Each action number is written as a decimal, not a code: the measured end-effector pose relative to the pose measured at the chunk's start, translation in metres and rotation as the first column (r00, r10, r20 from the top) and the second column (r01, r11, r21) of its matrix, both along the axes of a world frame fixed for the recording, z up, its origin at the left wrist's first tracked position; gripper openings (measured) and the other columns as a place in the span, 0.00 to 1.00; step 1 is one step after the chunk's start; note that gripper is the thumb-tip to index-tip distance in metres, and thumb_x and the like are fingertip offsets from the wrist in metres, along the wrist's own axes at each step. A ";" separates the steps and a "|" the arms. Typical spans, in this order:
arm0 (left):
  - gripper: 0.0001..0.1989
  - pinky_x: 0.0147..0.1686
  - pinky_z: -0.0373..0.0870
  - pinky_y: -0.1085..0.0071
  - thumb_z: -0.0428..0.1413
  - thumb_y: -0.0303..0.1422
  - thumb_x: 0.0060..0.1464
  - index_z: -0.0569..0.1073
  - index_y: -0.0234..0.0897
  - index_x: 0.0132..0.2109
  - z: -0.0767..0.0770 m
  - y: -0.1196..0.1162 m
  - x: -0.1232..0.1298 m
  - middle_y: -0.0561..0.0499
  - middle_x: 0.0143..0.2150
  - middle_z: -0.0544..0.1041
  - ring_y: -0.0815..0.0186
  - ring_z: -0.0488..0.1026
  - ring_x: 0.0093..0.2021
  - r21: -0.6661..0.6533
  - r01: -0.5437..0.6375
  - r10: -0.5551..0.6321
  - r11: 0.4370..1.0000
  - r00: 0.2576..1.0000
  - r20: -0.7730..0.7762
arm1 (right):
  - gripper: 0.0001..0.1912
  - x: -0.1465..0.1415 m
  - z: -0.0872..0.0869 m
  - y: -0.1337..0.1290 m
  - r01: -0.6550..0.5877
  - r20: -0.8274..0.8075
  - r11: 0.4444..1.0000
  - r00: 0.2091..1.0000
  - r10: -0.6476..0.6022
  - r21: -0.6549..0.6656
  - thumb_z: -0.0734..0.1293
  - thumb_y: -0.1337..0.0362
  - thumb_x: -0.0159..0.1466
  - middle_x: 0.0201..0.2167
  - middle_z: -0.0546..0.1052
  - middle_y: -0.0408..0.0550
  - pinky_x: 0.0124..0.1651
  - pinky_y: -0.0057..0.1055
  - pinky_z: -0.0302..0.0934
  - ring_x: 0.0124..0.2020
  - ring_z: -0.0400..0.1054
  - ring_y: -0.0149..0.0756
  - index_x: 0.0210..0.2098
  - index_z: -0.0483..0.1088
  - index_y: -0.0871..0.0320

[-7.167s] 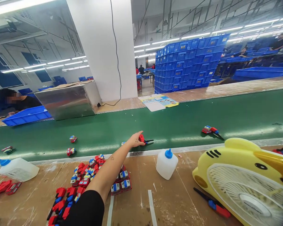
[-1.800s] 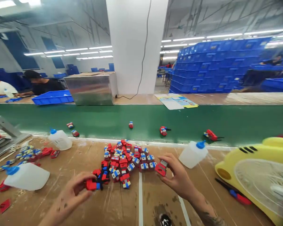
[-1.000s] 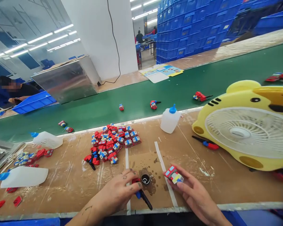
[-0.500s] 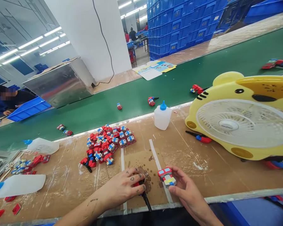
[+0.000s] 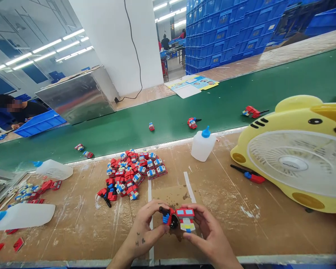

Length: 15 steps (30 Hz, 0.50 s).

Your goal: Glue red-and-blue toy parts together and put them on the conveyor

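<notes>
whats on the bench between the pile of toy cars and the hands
In the head view, only bare bench with white tape strips and stained cardboard separates the toy car pile from the hands.

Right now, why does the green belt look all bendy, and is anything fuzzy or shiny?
In the head view the wide lens bows the green belt and stretches the yellow fan at the edge; ceiling lights glare off the metal box; both hands, left hand and right hand, and the toy truck look sharp, while a co-worker's face is blurred.
</notes>
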<state>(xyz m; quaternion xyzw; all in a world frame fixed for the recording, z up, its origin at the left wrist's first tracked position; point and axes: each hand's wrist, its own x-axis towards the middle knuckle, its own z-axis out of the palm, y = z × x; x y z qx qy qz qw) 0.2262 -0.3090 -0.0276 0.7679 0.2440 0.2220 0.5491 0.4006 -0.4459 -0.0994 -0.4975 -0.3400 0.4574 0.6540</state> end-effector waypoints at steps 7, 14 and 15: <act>0.21 0.61 0.65 0.63 0.62 0.32 0.56 0.75 0.39 0.56 -0.027 -0.013 0.010 0.42 0.58 0.75 0.53 0.70 0.60 -0.261 -0.192 0.219 0.946 0.973 0.076 | 0.25 0.000 0.014 0.025 0.120 0.678 0.964 0.690 -0.252 0.237 0.73 0.67 0.61 0.50 0.77 0.54 0.52 0.40 0.71 0.51 0.73 0.46 0.55 0.65 0.52; 0.41 0.57 0.69 0.65 0.67 0.30 0.46 0.59 0.41 0.65 -0.021 -0.002 0.064 0.42 0.59 0.72 0.56 0.72 0.58 -0.283 -0.487 0.550 0.826 0.806 0.220 | 0.18 -0.012 0.038 0.090 0.134 0.722 0.810 0.388 -0.572 0.570 0.64 0.77 0.64 0.45 0.74 0.55 0.52 0.42 0.68 0.50 0.68 0.44 0.52 0.67 0.58; 0.38 0.55 0.70 0.66 0.66 0.30 0.46 0.61 0.40 0.63 -0.015 0.015 0.069 0.42 0.57 0.74 0.56 0.73 0.56 -0.190 -0.506 0.539 0.841 0.817 0.205 | 0.18 -0.010 0.040 0.100 0.144 0.727 0.825 0.407 -0.553 0.547 0.64 0.76 0.64 0.46 0.74 0.55 0.52 0.43 0.68 0.50 0.68 0.45 0.53 0.67 0.57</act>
